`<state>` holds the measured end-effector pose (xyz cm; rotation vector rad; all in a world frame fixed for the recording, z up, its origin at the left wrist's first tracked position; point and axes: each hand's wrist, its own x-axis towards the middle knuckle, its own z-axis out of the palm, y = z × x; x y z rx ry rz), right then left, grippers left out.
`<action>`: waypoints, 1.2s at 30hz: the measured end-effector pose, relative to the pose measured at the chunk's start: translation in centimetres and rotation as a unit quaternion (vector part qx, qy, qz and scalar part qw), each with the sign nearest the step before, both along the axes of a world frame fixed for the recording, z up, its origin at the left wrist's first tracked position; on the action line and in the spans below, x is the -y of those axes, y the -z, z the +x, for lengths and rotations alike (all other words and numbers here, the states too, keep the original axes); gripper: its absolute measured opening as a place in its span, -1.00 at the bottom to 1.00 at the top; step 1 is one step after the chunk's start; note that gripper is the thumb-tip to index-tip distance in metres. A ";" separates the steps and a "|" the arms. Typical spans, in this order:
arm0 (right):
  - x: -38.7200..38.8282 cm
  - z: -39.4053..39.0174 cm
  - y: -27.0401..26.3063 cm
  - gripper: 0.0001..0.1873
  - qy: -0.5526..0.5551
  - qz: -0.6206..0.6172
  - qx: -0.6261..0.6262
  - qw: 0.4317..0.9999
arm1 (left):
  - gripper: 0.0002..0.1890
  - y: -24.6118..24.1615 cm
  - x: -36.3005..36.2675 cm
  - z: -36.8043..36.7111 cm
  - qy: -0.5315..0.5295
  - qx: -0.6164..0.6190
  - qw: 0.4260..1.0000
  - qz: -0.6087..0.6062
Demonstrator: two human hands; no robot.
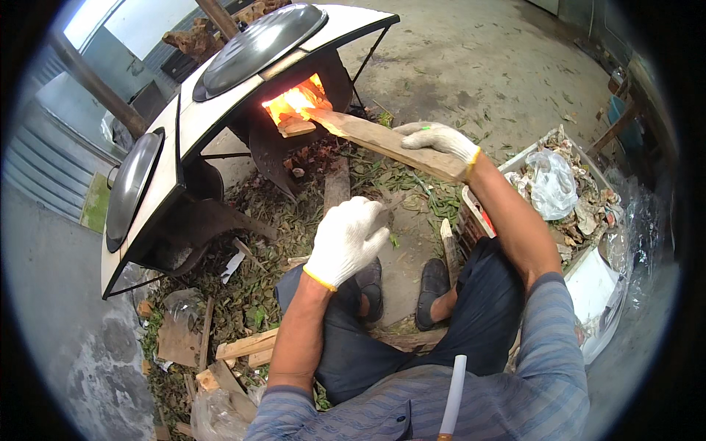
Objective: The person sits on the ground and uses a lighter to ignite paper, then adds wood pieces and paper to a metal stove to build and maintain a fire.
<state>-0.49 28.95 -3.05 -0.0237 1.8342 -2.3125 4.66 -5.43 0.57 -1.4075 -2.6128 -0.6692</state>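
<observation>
My right hand [438, 140], in a white knitted glove with a yellow cuff edge, grips the near end of a long wooden board [380, 138]. The board's far end reaches the mouth of a stove firebox [298, 105], where bright flames burn around other wood. A shorter wood piece [297, 128] juts from the lower edge of that opening. My left hand [350, 240], gloved the same way, is curled shut above my left knee, apart from the board. Nothing shows in it, though its underside is hidden.
Lidded woks [265, 47] sit in the stove's pale tiled top [353, 19]. Dry leaves [248, 215] and split wood [248, 344] litter the floor. At my right stands a crate [477, 220] of scraps with a plastic bag [551, 184]. A cigarette [453, 394] juts in below.
</observation>
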 end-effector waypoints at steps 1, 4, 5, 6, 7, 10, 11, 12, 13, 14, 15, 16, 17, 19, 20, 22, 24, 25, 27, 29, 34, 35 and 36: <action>-0.3 1.2 -0.6 -0.25 0.021 0.019 0.011 1.000 | -0.59 0.0 0.2 0.1 0.001 -0.005 1.000 0.001; -1.6 6.6 -3.0 -0.19 0.006 0.012 0.003 1.000 | -0.59 -0.2 0.7 0.4 -0.001 -0.004 1.000 -0.011; -1.8 8.2 -3.9 -0.17 0.008 0.019 -0.001 1.000 | -0.59 -0.3 0.7 0.5 0.002 -0.009 1.000 -0.010; -2.0 9.8 -4.7 -0.15 0.011 0.030 0.009 0.999 | -0.59 -0.4 0.6 0.6 0.002 -0.011 1.000 -0.013; -2.3 11.3 -5.6 -0.13 0.013 0.041 0.013 0.999 | -0.62 -0.4 0.6 0.8 0.021 -0.021 1.000 0.009; -2.7 13.4 -7.3 -0.07 0.022 0.070 0.010 0.997 | -0.67 -0.3 0.1 1.1 0.057 -0.028 0.997 0.035; -2.9 13.7 -7.6 -0.06 0.032 0.088 0.013 0.996 | -0.66 -0.2 0.0 1.2 0.062 -0.023 0.998 0.022; -3.2 13.4 -7.9 -0.04 0.027 0.130 -0.004 0.991 | -0.66 -0.1 -0.1 1.3 0.067 -0.019 0.998 0.009; -3.3 13.2 -7.9 -0.04 0.012 0.113 -0.005 0.994 | -0.65 0.0 -0.2 1.3 0.073 -0.018 0.997 0.005; -3.5 12.8 -7.9 -0.04 0.009 0.109 0.001 0.994 | -0.65 0.1 -0.2 1.3 0.080 -0.017 0.997 0.000; -3.8 12.4 -7.8 -0.04 0.005 0.105 0.006 0.994 | -0.65 0.3 -0.2 1.2 0.085 -0.011 0.996 -0.011; -3.7 11.6 -7.5 -0.05 0.003 0.100 0.000 0.995 | -0.64 0.5 -0.2 1.2 0.087 -0.013 0.996 -0.007; -3.4 10.3 -6.9 -0.06 0.001 0.094 -0.007 0.996 | -0.64 0.6 -0.2 1.1 0.087 -0.009 0.996 -0.009; -2.7 7.7 -6.0 -0.08 -0.005 0.086 -0.024 0.996 | -0.64 0.8 -0.2 0.9 0.083 -0.008 0.996 -0.011; -2.4 6.2 -5.6 -0.10 -0.010 0.083 -0.034 0.996 | -0.64 0.9 -0.2 0.7 0.079 -0.010 0.997 -0.009; -1.6 3.4 -4.8 -0.12 -0.017 0.087 -0.051 0.995 | -0.61 0.8 -0.2 0.5 0.068 -0.007 0.998 -0.019; -1.0 1.6 -4.3 -0.14 -0.015 0.106 -0.058 0.993 | -0.57 0.7 -0.1 0.3 0.050 0.008 0.998 -0.043; -1.0 1.5 -4.1 -0.15 -0.017 0.089 -0.059 0.994 | -0.57 0.6 0.0 0.3 0.049 0.002 0.998 -0.046; -1.2 2.3 -3.8 -0.16 -0.007 0.069 -0.040 0.997 | -0.56 0.4 0.2 0.4 0.040 0.007 0.998 -0.056; -1.8 4.0 -4.0 -0.16 0.003 0.094 -0.058 0.994 | -0.57 0.3 0.4 0.4 0.046 0.001 0.998 -0.052; -2.8 9.4 -4.3 -0.14 0.021 0.068 -0.030 0.997 | -0.59 0.2 0.1 0.8 0.061 -0.002 0.997 -0.036; -2.8 10.1 -4.2 -0.14 0.028 0.065 -0.019 0.997 | -0.60 0.1 -0.1 0.9 0.064 -0.003 0.997 -0.034; -2.8 10.5 -4.1 -0.16 0.026 0.069 -0.024 0.997 | -0.60 0.1 -0.3 1.0 0.065 0.001 0.997 -0.036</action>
